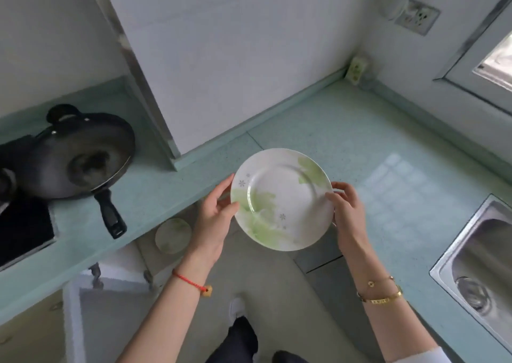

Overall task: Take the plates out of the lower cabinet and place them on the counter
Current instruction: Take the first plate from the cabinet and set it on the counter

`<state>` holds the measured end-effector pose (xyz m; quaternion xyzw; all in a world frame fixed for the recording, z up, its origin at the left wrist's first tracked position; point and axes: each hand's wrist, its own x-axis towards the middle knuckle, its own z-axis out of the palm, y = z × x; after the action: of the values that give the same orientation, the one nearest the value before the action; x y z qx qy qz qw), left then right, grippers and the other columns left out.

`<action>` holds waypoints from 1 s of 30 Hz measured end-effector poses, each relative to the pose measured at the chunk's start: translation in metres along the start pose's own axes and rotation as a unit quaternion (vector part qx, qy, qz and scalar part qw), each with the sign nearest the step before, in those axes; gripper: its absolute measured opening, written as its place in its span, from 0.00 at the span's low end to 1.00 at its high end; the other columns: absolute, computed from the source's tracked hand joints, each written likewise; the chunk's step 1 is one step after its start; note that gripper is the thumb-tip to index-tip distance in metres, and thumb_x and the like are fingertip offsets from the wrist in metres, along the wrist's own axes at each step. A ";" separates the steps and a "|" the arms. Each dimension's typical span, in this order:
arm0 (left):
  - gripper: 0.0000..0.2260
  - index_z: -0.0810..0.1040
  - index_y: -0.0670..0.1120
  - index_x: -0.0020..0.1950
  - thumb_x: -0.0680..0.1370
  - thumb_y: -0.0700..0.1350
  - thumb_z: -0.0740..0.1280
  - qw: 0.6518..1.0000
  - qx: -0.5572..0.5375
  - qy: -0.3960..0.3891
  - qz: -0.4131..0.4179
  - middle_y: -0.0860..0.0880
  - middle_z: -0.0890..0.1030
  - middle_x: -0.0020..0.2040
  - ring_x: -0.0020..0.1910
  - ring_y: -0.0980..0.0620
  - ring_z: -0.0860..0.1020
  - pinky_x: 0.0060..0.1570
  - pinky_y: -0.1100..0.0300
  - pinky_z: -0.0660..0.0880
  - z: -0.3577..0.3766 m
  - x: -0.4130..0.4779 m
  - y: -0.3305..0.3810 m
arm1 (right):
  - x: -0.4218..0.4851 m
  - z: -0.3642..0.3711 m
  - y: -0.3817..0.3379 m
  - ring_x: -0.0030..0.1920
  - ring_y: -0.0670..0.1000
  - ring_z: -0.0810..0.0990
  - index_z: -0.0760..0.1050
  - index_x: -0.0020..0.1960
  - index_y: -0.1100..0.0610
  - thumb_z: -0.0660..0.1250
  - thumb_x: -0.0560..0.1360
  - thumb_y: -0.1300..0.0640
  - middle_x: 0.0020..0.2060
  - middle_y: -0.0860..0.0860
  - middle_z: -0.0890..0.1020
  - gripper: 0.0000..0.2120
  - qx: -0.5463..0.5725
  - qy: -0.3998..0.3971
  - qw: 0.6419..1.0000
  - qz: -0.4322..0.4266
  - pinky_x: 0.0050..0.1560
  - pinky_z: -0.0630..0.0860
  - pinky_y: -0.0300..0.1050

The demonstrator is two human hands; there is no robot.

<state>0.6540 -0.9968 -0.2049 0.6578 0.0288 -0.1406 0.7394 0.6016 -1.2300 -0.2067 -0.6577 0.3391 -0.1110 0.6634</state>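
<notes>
A white plate with green leaf print [281, 199] is held level in the air over the front edge of the pale green counter [374, 154]. My left hand [214, 210] grips its left rim and my right hand [345, 210] grips its right rim. Lower down, below the counter edge, a second plate of the same pattern [173, 235] shows inside the open lower cabinet. The white cabinet door [74, 321] stands open at the lower left.
A black frying pan [80, 154] sits on the counter at the left, its handle pointing toward me, beside a black hob [22, 229]. A steel sink [476, 274] lies at the right. A small bottle [357, 68] stands in the far corner.
</notes>
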 end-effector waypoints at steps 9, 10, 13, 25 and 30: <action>0.26 0.75 0.48 0.69 0.74 0.29 0.64 0.990 0.054 -0.128 0.004 0.56 0.80 0.62 0.54 0.66 0.80 0.51 0.68 0.77 0.091 0.134 0.045 | 0.096 -0.031 -0.056 0.39 0.51 0.75 0.76 0.52 0.55 0.62 0.72 0.66 0.41 0.51 0.79 0.12 0.019 0.135 0.991 -0.004 0.36 0.69 0.43; 0.26 0.75 0.48 0.69 0.75 0.29 0.64 0.988 0.064 -0.142 0.001 0.55 0.80 0.63 0.56 0.63 0.80 0.55 0.64 0.77 0.104 0.148 0.049 | 0.108 -0.038 -0.060 0.40 0.51 0.75 0.76 0.53 0.55 0.62 0.72 0.65 0.42 0.51 0.80 0.12 0.012 0.146 0.989 -0.004 0.36 0.69 0.43; 0.26 0.73 0.48 0.71 0.74 0.31 0.65 0.979 0.093 -0.179 -0.013 0.53 0.80 0.62 0.61 0.54 0.79 0.63 0.54 0.75 0.142 0.188 0.054 | 0.147 -0.057 -0.072 0.41 0.52 0.76 0.76 0.54 0.55 0.62 0.72 0.65 0.44 0.53 0.80 0.13 -0.007 0.174 0.985 -0.008 0.36 0.69 0.43; 0.28 0.71 0.42 0.72 0.73 0.27 0.66 0.975 0.129 -0.180 -0.009 0.44 0.78 0.66 0.62 0.49 0.76 0.65 0.52 0.73 0.295 0.332 0.064 | 0.324 -0.124 -0.121 0.50 0.51 0.79 0.78 0.56 0.55 0.64 0.71 0.62 0.49 0.50 0.82 0.14 -0.055 0.242 0.969 -0.018 0.50 0.76 0.43; 0.29 0.72 0.42 0.72 0.72 0.26 0.66 0.970 0.152 -0.188 -0.025 0.44 0.78 0.66 0.64 0.48 0.76 0.64 0.54 0.73 0.346 0.395 0.050 | 0.399 -0.135 -0.122 0.49 0.50 0.76 0.77 0.58 0.60 0.64 0.72 0.62 0.48 0.51 0.80 0.15 -0.080 0.270 0.960 0.001 0.48 0.70 0.41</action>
<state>0.9961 -1.3983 -0.2002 0.7231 -0.1159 -0.2834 0.6192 0.8554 -1.5874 -0.1992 -0.6539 0.5139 -0.2564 0.4926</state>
